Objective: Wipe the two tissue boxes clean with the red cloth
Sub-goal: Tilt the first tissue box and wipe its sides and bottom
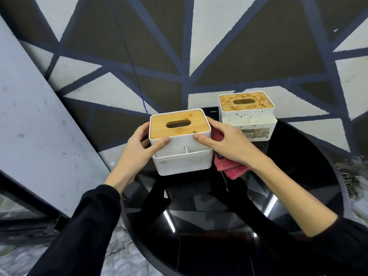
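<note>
A white tissue box with a bamboo lid (180, 124) is held just above the round black table (310, 176). My left hand (139, 148) grips its left side, thumb on the front wall. My right hand (227, 144) grips its right side and also holds the red cloth (231, 169), which hangs bunched under the palm. Small dark specks dot the box's white front. A second tissue box (247, 114), its lid stained and its white walls spattered, stands at the table's far edge, beyond my right hand.
A thin black object (210, 113) lies between the two boxes. The glossy table top reflects my arms and ceiling lights. A metal chain (350, 184) lies on the floor to the right. Patterned grey and dark carpet surrounds the table.
</note>
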The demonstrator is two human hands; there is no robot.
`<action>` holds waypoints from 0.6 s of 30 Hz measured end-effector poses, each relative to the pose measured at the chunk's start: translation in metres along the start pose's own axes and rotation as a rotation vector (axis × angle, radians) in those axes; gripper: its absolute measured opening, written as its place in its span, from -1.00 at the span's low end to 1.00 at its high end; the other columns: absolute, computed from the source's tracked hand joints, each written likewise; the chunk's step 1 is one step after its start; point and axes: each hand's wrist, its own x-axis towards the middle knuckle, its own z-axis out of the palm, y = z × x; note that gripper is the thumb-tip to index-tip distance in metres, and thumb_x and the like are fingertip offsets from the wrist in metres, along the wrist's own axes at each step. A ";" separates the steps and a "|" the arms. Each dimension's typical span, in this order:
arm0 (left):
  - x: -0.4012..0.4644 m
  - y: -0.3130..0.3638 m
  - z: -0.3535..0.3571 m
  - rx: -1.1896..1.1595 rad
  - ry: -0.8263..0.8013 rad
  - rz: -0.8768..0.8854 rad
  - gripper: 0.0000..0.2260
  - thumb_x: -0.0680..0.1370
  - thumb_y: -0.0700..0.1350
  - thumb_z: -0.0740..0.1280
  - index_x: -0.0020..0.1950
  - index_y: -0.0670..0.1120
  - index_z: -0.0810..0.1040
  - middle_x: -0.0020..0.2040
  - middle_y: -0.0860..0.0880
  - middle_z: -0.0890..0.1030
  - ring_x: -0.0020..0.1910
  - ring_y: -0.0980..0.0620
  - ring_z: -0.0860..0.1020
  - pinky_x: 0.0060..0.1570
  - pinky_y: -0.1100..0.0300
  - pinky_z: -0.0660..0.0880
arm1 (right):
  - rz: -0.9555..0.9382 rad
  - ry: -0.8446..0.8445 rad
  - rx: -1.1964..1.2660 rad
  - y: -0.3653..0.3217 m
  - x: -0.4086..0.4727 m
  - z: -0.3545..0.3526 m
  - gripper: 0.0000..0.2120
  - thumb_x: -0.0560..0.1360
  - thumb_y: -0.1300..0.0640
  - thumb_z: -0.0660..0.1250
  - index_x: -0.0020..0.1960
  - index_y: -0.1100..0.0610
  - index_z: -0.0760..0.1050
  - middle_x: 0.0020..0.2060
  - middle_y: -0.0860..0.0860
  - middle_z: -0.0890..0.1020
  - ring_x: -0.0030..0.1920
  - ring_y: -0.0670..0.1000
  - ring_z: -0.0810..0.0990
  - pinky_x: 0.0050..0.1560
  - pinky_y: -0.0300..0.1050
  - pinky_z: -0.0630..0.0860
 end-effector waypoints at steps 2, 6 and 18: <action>0.017 -0.005 -0.004 -0.018 -0.018 -0.018 -0.33 0.49 0.07 0.56 0.56 0.06 0.42 0.37 0.20 0.61 0.30 0.21 0.62 0.16 0.32 0.60 | 0.007 0.019 -0.004 0.000 0.012 0.006 -0.37 0.49 -0.46 0.32 0.52 -0.38 0.32 0.29 -0.34 0.58 0.34 -0.13 0.51 0.33 0.04 0.51; 0.046 -0.018 -0.012 -0.046 -0.046 -0.037 -0.33 0.48 0.06 0.54 0.56 0.03 0.42 0.36 0.15 0.63 0.28 0.23 0.63 0.24 0.26 0.60 | 0.034 0.020 -0.016 0.000 0.040 0.016 -0.32 0.48 -0.46 0.33 0.54 -0.31 0.33 0.38 -0.25 0.57 0.41 -0.07 0.49 0.37 0.08 0.49; 0.102 -0.032 -0.019 -0.094 -0.095 -0.055 -0.39 0.51 0.00 0.54 0.54 0.02 0.47 0.35 0.09 0.67 0.31 0.11 0.64 0.32 0.10 0.58 | 0.077 0.047 -0.052 0.010 0.094 0.028 -0.38 0.51 -0.44 0.30 0.52 -0.32 0.34 0.33 -0.13 0.61 0.39 0.03 0.50 0.36 0.16 0.49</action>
